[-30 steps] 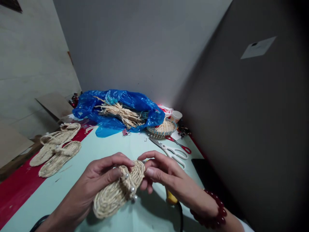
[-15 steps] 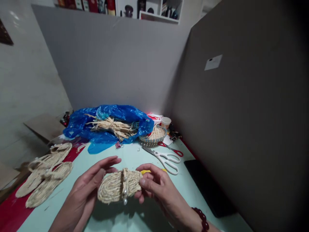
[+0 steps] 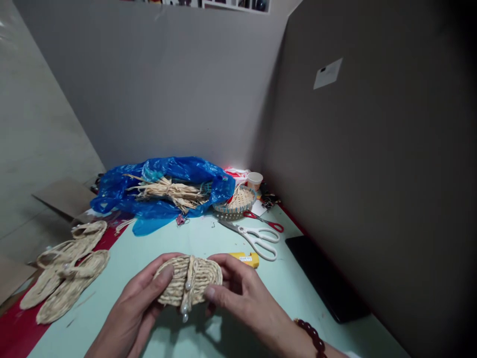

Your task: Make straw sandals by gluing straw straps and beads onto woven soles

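Straw sandal (image 3: 190, 280) gripped at opposite ends, left hand (image 3: 139, 301) and right hand (image 3: 246, 293) angled inward, thumbs (image 3: 162, 279) on top

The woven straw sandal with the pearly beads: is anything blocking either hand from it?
Nothing visible does. The left hand and right hand both hold the woven straw sandal directly, one at each end. The white-handled scissors lie farther back on the table, not between.
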Motion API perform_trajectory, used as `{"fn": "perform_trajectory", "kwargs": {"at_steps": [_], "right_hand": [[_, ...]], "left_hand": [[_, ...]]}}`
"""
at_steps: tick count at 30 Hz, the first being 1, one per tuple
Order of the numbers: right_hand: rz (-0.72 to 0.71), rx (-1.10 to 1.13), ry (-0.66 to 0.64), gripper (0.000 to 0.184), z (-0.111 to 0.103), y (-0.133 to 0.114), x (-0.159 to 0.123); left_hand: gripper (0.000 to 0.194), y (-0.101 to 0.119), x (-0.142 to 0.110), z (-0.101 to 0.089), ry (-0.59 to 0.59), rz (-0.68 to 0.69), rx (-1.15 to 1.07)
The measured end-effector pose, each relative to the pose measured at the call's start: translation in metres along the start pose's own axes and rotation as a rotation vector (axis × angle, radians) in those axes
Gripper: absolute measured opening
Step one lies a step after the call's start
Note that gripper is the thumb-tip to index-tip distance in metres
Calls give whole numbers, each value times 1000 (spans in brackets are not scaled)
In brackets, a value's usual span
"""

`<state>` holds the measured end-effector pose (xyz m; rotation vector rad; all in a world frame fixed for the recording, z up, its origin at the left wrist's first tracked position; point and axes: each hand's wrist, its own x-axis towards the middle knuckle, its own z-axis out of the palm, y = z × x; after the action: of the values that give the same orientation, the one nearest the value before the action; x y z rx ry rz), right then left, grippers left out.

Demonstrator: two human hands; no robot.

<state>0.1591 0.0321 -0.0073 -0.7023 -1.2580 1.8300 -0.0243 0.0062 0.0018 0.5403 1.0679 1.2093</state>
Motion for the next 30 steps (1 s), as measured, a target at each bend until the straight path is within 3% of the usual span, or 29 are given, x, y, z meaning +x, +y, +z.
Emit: {"fn": "perform_trajectory", "kwargs": {"at_steps": [5, 14, 21, 24, 27, 30], "right_hand": [[34, -43, -26, 42, 3, 2, -4], [22, -217, 32, 31, -2, 18, -8], [78, -37, -14, 34, 1, 9, -6], [81, 40, -40, 31, 0, 2, -3], [66, 130, -36, 30, -2, -3, -2], [70, 240, -21, 33, -3, -7, -4]], "left_hand": [[25, -3, -1, 1, -38, 14, 94], [19, -9, 3, 2, 55, 30, 207], [27, -7, -2, 2, -3, 5, 178], [45, -4, -6, 3, 10, 8, 172], [66, 0, -7, 5, 51, 138, 159], [65, 1, -4, 6, 88, 271, 165]]}}
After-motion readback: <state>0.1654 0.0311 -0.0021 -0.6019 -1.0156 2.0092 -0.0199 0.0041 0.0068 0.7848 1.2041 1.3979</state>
